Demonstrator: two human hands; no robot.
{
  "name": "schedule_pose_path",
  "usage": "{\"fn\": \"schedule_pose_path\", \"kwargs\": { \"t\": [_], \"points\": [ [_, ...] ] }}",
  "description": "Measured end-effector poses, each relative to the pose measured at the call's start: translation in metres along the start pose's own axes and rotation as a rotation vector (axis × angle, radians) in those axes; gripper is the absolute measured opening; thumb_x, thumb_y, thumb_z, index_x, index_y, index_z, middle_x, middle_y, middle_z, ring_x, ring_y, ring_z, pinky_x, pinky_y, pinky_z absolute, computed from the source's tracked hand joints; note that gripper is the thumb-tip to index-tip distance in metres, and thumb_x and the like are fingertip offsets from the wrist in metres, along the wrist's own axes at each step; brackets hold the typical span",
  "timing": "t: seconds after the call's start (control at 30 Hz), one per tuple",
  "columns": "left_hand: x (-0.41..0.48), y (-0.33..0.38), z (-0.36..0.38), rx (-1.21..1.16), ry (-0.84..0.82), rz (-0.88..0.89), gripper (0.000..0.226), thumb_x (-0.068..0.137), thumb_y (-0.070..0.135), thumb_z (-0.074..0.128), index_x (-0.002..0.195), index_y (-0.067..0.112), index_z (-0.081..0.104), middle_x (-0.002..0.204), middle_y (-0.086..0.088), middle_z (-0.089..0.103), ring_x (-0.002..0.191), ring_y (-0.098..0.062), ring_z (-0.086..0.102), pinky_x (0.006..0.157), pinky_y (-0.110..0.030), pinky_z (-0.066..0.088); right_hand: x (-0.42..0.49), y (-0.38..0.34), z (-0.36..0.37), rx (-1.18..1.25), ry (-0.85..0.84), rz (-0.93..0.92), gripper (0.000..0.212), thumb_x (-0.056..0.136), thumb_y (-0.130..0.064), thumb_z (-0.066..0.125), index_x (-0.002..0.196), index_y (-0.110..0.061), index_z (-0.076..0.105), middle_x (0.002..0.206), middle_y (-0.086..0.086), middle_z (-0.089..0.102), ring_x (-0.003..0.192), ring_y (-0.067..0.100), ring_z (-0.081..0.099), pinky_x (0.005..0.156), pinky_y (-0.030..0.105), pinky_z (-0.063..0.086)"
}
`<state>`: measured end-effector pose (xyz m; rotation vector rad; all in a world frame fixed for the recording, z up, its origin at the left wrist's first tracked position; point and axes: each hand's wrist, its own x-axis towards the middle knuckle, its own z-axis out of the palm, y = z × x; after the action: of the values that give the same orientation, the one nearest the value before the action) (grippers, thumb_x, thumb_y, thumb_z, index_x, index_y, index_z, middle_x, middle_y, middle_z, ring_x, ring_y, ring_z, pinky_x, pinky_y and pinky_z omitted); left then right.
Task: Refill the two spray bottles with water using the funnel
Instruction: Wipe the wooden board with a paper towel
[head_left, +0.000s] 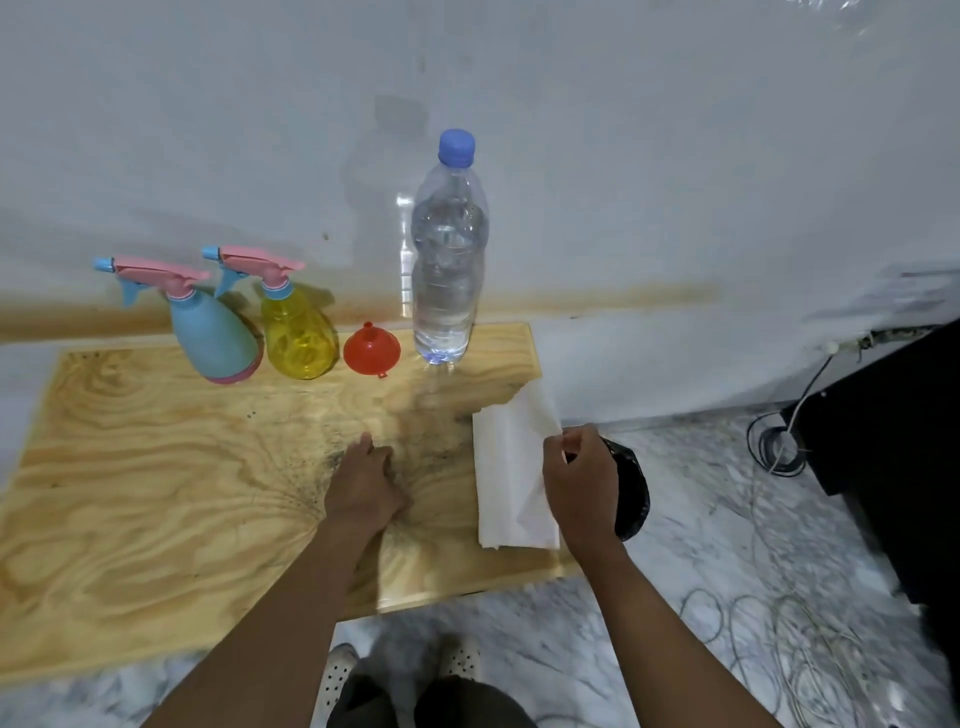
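Back-left on wooden board (130, 467): blue spray bottle (208, 332), yellow spray bottle (298, 338) just beside it, both upright w/ trigger heads on. Next, red funnel (371, 349), wide end down, then capped water bottle (447, 270), part full. L hand (363, 488) rests on board, fingers loosely curled, holding nothing. R hand (582, 483) pinches edge of white paper towel (511, 478) at board's right side.

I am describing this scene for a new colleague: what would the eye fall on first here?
The tall clear water bottle with its blue cap stands out first, upright at the back of the wooden table. Left of it sit a red funnel, a yellow spray bottle and a blue spray bottle in a row. Nearer, the right hand pinches a white paper towel at the table's right edge.
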<state>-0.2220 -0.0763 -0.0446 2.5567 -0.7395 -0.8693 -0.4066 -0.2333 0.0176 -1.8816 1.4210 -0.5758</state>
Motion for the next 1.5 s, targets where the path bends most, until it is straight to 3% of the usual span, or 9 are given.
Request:
{"fn": "schedule_pose_path", "kwargs": {
  "t": [0.2,0.43,0.63,0.77,0.93,1.03,1.2,1.33,1.5],
  "points": [
    [0.0,0.0,0.0,-0.013,-0.009,-0.001,0.086,0.08,0.037,0.081,0.152,0.018,0.038,0.168,-0.003,0.007,0.154,-0.021,0.006,0.122,-0.033,0.017,0.003,-0.009,-0.007,0.07,0.115,-0.105,0.015,0.099,-0.021,0.051,0.086,-0.014,0.046,0.07,0.001,0.057,0.062,0.017,0.056,0.052,0.028,0.041],
    [0.001,-0.001,0.0,-0.014,-0.008,-0.01,0.086,0.078,0.036,0.083,0.151,0.02,0.04,0.168,-0.002,0.008,0.154,-0.02,0.008,0.121,-0.035,0.021,0.007,-0.044,-0.019,0.108,0.183,-0.228,0.011,0.106,-0.029,0.042,0.099,-0.021,0.041,0.087,-0.009,0.054,0.072,0.006,0.053,0.056,0.018,0.037],
    [-0.007,-0.001,-0.006,-0.018,0.018,0.021,0.084,0.079,0.04,0.081,0.151,0.022,0.041,0.167,0.001,0.013,0.152,-0.018,0.016,0.116,-0.035,0.03,0.007,-0.072,-0.001,0.228,-0.296,-0.125,0.043,0.103,-0.04,0.046,0.139,-0.017,0.044,0.119,-0.006,0.054,0.105,0.013,0.056,0.084,0.026,0.044],
    [-0.018,-0.024,-0.022,-0.139,0.155,0.051,0.072,0.083,0.041,0.077,0.146,0.028,0.047,0.162,0.004,0.027,0.146,-0.015,0.031,0.111,-0.033,0.039,0.007,-0.068,0.04,0.077,-0.492,-0.218,0.022,0.102,-0.028,0.051,0.106,-0.014,0.068,0.093,-0.006,0.065,0.089,0.015,0.06,0.074,0.025,0.041],
    [-0.021,-0.083,-0.059,-0.127,0.223,-0.082,0.072,0.08,0.045,0.078,0.141,0.019,0.051,0.154,-0.006,0.038,0.141,-0.024,0.038,0.108,-0.036,0.039,0.012,-0.071,0.096,-0.014,-0.313,-0.325,0.026,0.102,-0.019,0.051,0.094,-0.008,0.072,0.086,0.002,0.068,0.082,0.019,0.063,0.073,0.027,0.042],
    [-0.014,-0.116,-0.076,-0.033,0.22,-0.177,0.084,0.075,0.055,0.079,0.142,0.015,0.048,0.153,-0.011,0.036,0.14,-0.028,0.037,0.108,-0.038,0.04,0.018,-0.076,0.123,-0.06,-0.176,-0.32,0.021,0.1,-0.015,0.054,0.109,-0.004,0.07,0.097,0.008,0.061,0.088,0.018,0.053,0.078,0.027,0.037],
    [-0.001,-0.146,-0.095,0.176,0.16,-0.281,0.12,0.059,0.089,0.063,0.153,0.024,0.026,0.164,-0.009,0.011,0.152,-0.031,0.011,0.115,-0.053,0.03,0.026,-0.065,0.162,-0.294,-0.139,-0.42,0.027,0.099,-0.025,0.054,0.12,-0.014,0.067,0.12,0.005,0.065,0.108,0.026,0.061,0.083,0.038,0.052],
    [-0.001,-0.152,-0.098,0.216,0.121,-0.253,0.116,0.06,0.088,0.061,0.152,0.028,0.026,0.164,-0.007,0.01,0.15,-0.03,0.014,0.11,-0.051,0.035,0.008,-0.046,0.192,-0.547,-0.414,-0.393,0.052,0.105,-0.038,0.029,0.152,-0.018,0.039,0.162,0.006,0.029,0.15,0.027,0.024,0.121,0.045,0.02],
    [0.006,-0.172,-0.123,0.243,0.098,-0.148,0.094,0.063,0.077,0.069,0.137,0.027,0.043,0.143,0.0,0.035,0.132,-0.026,0.036,0.093,-0.043,0.046,-0.029,-0.06,0.228,-0.576,-0.44,-0.407,0.076,0.093,-0.048,-0.004,0.159,-0.014,0.014,0.167,0.009,0.004,0.155,0.024,-0.003,0.124,0.043,-0.004]
  ]
}}
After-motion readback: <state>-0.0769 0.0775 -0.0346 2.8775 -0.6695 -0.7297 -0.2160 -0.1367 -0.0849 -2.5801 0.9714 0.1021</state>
